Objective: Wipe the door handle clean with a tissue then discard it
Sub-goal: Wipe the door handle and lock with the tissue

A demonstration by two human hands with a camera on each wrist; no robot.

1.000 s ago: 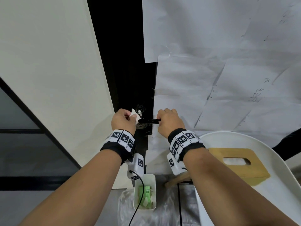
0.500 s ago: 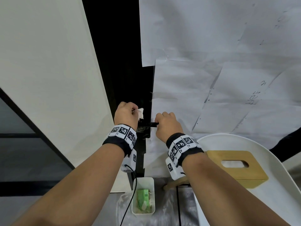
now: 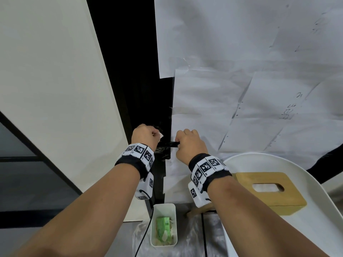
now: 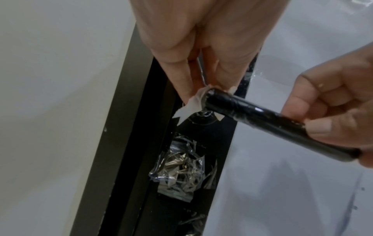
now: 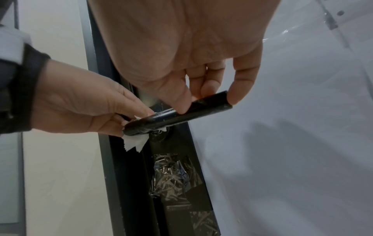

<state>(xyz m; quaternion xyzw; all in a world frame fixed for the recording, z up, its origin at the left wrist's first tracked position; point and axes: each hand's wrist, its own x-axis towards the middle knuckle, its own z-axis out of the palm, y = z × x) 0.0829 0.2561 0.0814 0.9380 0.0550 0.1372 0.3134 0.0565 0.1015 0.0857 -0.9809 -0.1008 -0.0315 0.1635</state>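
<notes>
Paper-covered door ahead, dark frame edge beside it. Right hand pinching the free end of the black door handle, thumb under and fingers over, likely steadying it against the rub. Left hand bunched round the tissue, pressing it on the handle's pivot end by the frame, corners of the tissue poking out below. Wiping in progress, most of the bar not yet covered by the look of it. White bin waiting on the floor just below, handy for the drop; tissue box on the white chair to the right.
</notes>
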